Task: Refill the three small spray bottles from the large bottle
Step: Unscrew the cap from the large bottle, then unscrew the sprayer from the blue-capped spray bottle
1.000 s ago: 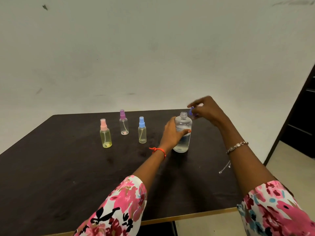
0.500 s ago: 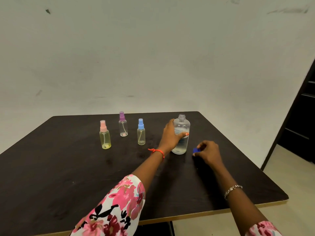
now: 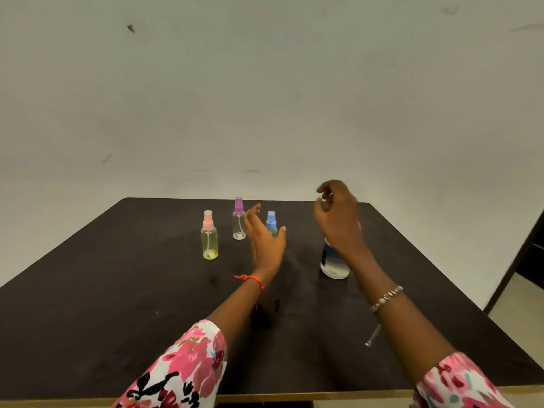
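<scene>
Three small spray bottles stand at the far middle of the dark table [image 3: 117, 290]: a yellowish one with a pink cap [image 3: 209, 241], a clear one with a purple cap [image 3: 238, 222], and one with a blue cap [image 3: 271, 219]. My left hand [image 3: 265, 240] hovers open in front of the blue-capped bottle, hiding its lower body and gripping nothing. The large clear bottle [image 3: 334, 267] stands to the right, its top hidden behind my right hand [image 3: 338, 219]. That hand hangs above it with loosely curled fingers and holds nothing I can see. The large bottle's blue cap is out of sight.
A thin clear tube [image 3: 373, 334] lies on the table beside my right forearm. The table's front edge [image 3: 294, 397] runs close below my sleeves. A dark door frame [image 3: 527, 248] stands at the far right, and a pale wall rises behind the table.
My left hand let go of the large bottle and moved left to the blue-capped spray bottle. My right hand rose from the table, where it held the blue cap, to above the large bottle.
</scene>
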The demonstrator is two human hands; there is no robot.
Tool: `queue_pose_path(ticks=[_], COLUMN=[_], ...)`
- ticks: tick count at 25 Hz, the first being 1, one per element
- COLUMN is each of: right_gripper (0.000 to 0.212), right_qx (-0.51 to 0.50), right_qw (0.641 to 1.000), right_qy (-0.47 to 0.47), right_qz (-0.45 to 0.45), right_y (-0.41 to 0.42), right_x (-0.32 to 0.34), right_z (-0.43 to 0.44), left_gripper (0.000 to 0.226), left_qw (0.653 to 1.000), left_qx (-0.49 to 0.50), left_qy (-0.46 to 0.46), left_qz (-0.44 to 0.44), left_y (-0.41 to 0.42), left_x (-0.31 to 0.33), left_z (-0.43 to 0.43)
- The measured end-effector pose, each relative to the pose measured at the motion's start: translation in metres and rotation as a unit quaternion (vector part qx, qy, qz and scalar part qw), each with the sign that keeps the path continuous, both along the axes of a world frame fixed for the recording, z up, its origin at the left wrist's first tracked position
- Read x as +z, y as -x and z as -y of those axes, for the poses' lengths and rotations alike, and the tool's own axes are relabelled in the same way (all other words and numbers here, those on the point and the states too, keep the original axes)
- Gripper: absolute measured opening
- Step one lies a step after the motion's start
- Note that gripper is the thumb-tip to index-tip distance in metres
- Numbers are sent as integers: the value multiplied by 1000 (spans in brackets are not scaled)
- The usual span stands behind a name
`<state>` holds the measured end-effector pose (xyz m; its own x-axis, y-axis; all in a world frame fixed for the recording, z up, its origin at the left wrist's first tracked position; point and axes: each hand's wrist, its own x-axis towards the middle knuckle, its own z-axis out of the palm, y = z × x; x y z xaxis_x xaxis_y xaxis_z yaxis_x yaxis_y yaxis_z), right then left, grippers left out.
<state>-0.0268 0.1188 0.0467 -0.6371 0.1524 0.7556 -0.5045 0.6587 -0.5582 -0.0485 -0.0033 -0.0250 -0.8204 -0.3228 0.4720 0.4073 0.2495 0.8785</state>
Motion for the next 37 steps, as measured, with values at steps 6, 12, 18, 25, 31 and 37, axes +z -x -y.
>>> queue_pose_path(ticks=[6, 12, 18, 25, 31, 37], right_gripper=[30, 40, 10, 34, 12, 17], right_qx=[75, 68, 164, 66, 126, 100], right_qw=[948, 937, 902, 903, 869, 885], right_qy=[-81, -109, -213, -278, -309, -287], right_qz=[297, 325, 338, 321, 365, 353], right_y=[65, 75, 72, 65, 53, 52], right_x=[-33, -41, -14, 4, 18, 15], right_z=[59, 64, 35, 39, 42, 44], left_gripper=[61, 27, 30, 33, 38, 41], left_qw=[970, 969, 956, 965, 964, 965], left_qx=[-136, -135, -235, -199, -183, -170], left_qy=[-15, -78, 10, 83, 119, 144], left_qz=[202, 193, 174, 151, 149, 136], left_y=[27, 41, 42, 32, 25, 20], left_x=[-18, -29, -19, -7, -2, 6], left_z=[21, 23, 33, 28, 31, 32])
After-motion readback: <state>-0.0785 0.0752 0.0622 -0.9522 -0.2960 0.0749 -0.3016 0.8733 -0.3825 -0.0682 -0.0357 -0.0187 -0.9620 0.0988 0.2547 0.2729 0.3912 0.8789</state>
